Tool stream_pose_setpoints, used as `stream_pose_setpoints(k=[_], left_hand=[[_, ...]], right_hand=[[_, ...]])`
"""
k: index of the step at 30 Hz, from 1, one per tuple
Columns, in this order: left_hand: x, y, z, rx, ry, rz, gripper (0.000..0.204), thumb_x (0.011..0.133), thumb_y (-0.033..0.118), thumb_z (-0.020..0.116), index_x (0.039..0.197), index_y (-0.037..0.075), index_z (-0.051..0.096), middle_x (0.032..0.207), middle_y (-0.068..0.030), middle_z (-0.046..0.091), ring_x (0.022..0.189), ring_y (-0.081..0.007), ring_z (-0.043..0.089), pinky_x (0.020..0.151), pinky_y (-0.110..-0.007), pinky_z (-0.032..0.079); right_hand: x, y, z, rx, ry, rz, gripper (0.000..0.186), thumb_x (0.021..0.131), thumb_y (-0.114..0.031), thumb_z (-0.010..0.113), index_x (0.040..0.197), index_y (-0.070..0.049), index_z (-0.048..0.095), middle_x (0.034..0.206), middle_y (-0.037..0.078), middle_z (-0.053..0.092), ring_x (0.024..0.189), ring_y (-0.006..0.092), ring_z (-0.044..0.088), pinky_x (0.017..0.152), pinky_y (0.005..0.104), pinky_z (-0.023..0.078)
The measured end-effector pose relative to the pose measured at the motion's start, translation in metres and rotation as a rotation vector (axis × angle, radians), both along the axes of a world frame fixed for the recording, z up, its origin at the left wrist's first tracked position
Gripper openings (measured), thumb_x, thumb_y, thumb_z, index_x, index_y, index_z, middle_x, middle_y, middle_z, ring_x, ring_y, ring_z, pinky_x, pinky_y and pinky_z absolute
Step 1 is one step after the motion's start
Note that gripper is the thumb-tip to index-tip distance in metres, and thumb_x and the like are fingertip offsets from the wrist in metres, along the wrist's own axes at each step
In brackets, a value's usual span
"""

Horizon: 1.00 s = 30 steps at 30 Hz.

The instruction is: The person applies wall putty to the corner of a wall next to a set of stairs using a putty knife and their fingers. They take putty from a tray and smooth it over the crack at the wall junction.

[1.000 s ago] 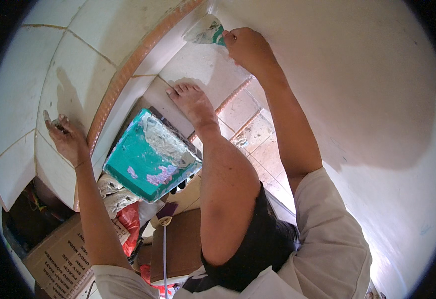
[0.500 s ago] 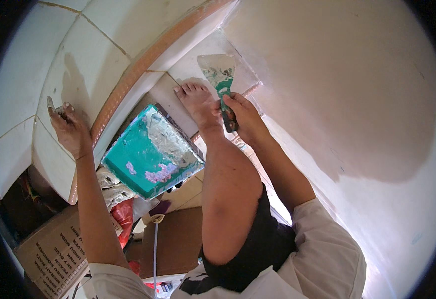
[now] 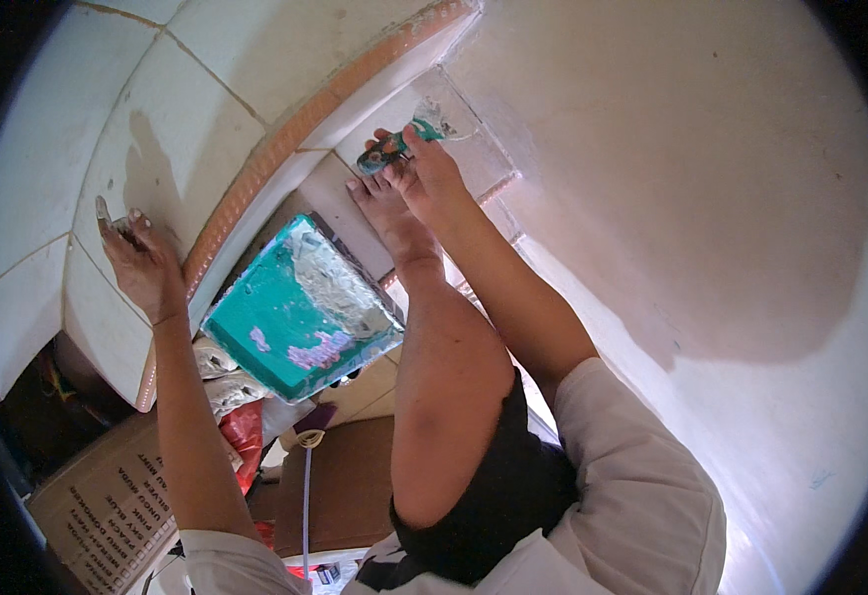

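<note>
My right hand (image 3: 434,178) is closed round the dark green handle of a putty knife (image 3: 384,154). The knife lies nearly sideways above my bare foot (image 3: 394,218), its putty-smeared blade pointing right, close to the wall corner. My left hand (image 3: 141,258) rests on the white tiled ledge (image 3: 186,109) with fingers apart and grey smears at the tips; its palm side is hidden. Between my left arm and my leg sits a teal tray (image 3: 265,307), with whitish putty (image 3: 330,278) along its upper right side and pale purple patches below.
A smooth pale wall (image 3: 672,198) rises on the right. A reddish-brown edge strip (image 3: 255,178) borders the ledge. Below the tray are a red plastic bag (image 3: 243,436), a brown cardboard panel (image 3: 340,486) and a thin pale tube (image 3: 306,506). A printed cardboard box (image 3: 107,506) stands lower left.
My right hand has moved forward and left with the putty knife. The blade has swung from pointing up and away to pointing right. My left hand stays where it was.
</note>
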<state>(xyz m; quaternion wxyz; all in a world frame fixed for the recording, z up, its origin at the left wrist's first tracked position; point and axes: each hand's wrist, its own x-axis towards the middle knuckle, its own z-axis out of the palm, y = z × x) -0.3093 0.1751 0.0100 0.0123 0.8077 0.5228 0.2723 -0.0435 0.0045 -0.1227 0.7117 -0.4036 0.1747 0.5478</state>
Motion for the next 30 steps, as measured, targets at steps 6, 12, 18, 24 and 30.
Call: stream_pose_setpoints(k=[6,12,18,24,30], left_hand=[[-0.006,0.004,-0.007,0.065,0.044,-0.018,0.047,0.099,0.026,0.049,0.139,0.002,0.041,0.098,-0.0181,0.06,0.08,-0.0278,0.063,0.07,-0.038,0.051],[-0.007,0.002,-0.005,-0.036,0.014,0.014,0.047,0.1,0.028,0.049,0.139,0.003,0.042,0.097,-0.017,0.059,0.078,-0.0259,0.061,0.068,-0.037,0.05],[-0.006,0.002,-0.005,-0.031,0.005,0.013,0.049,0.1,0.03,0.048,0.14,0.003,0.041,0.099,-0.0175,0.059,0.078,-0.0256,0.061,0.068,-0.037,0.05],[-0.005,0.001,-0.004,-0.032,-0.004,0.005,0.05,0.1,0.03,0.049,0.14,0.002,0.04,0.101,-0.0196,0.059,0.079,-0.0281,0.061,0.069,-0.038,0.05],[-0.007,0.002,-0.006,-0.041,-0.004,0.009,0.049,0.1,0.029,0.049,0.139,0.001,0.041,0.101,-0.0199,0.059,0.08,-0.0298,0.061,0.071,-0.039,0.05]], right_hand=[[0.006,0.019,-0.009,-0.005,-0.075,-0.006,0.016,0.1,-0.023,0.049,0.11,-0.011,0.044,0.104,0.011,0.067,0.09,0.0234,0.066,0.067,0.0355,0.051],[0.015,0.027,-0.01,-0.011,-0.073,-0.047,0.018,0.1,-0.021,0.049,0.107,-0.006,0.044,0.103,0.018,0.066,0.083,0.0273,0.068,0.049,0.0259,0.051],[0.018,0.034,-0.013,-0.066,-0.07,-0.105,0.016,0.1,-0.02,0.048,0.106,-0.006,0.045,0.1,0.017,0.067,0.072,0.0222,0.066,0.046,0.0244,0.05],[0.02,0.039,-0.01,-0.08,-0.063,-0.117,0.015,0.1,-0.021,0.049,0.106,-0.007,0.045,0.098,0.015,0.068,0.07,0.0203,0.065,0.046,0.0237,0.05],[0.012,0.042,-0.002,-0.106,-0.096,-0.15,0.017,0.1,-0.023,0.05,0.11,-0.011,0.043,0.102,0.014,0.068,0.079,0.0216,0.068,0.053,0.026,0.052]])
